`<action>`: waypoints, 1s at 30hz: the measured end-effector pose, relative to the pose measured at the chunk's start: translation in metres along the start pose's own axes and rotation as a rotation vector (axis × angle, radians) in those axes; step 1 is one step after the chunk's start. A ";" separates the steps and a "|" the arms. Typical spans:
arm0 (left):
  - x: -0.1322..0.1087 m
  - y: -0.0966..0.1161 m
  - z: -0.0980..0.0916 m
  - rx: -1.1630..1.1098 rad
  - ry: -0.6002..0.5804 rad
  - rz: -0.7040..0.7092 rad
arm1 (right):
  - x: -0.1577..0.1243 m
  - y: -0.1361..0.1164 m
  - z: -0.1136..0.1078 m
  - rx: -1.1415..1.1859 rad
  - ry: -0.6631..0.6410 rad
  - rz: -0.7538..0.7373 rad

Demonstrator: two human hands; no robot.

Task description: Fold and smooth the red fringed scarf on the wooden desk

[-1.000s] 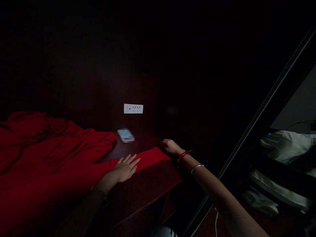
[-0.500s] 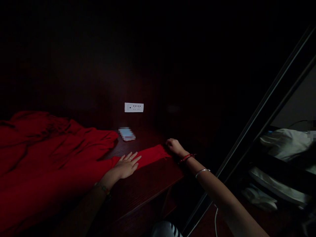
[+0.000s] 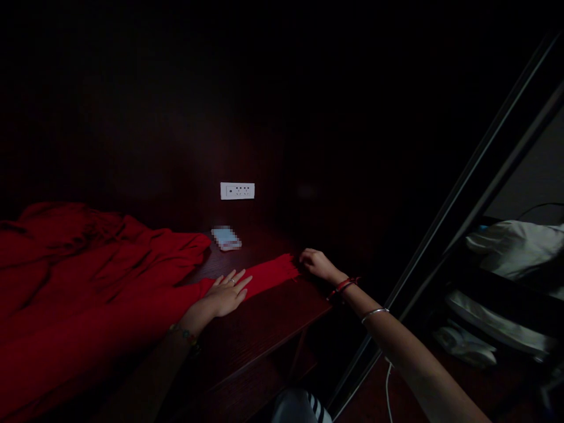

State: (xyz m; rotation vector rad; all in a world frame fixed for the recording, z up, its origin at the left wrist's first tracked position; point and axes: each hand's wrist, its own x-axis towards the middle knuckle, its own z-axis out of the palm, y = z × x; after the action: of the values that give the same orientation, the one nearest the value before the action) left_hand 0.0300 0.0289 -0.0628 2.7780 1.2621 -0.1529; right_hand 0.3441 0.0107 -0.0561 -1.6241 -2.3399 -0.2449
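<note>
A long red scarf lies over the dark wooden surface, its narrow right end flat and frayed like a fringe. Its wider part is bunched in folds at the left. My left hand rests palm down on the flat strip, fingers spread, a ring on one of them. Just beyond the frayed end, my right hand is closed with the fingers curled under. Whether any threads are between those fingers is hidden in the dark.
A pale, pixelated flat object lies behind the strip. On the dark back wall is a white socket panel. A sliding-door frame slants at the right, with white bundles beyond it. A white cable hangs low.
My right hand has shifted slightly right, away from the scarf's frayed end. My left hand stays spread on the strip. The view has moved a little.
</note>
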 end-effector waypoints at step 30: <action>0.000 0.000 0.000 -0.003 0.020 0.005 | 0.000 0.012 -0.006 -0.208 -0.185 0.211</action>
State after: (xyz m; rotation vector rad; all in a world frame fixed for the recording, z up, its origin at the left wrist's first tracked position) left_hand 0.0297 0.0287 -0.0632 2.7863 1.2589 -0.1230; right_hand 0.3562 0.0130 -0.0503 -2.0577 -2.3132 -0.3138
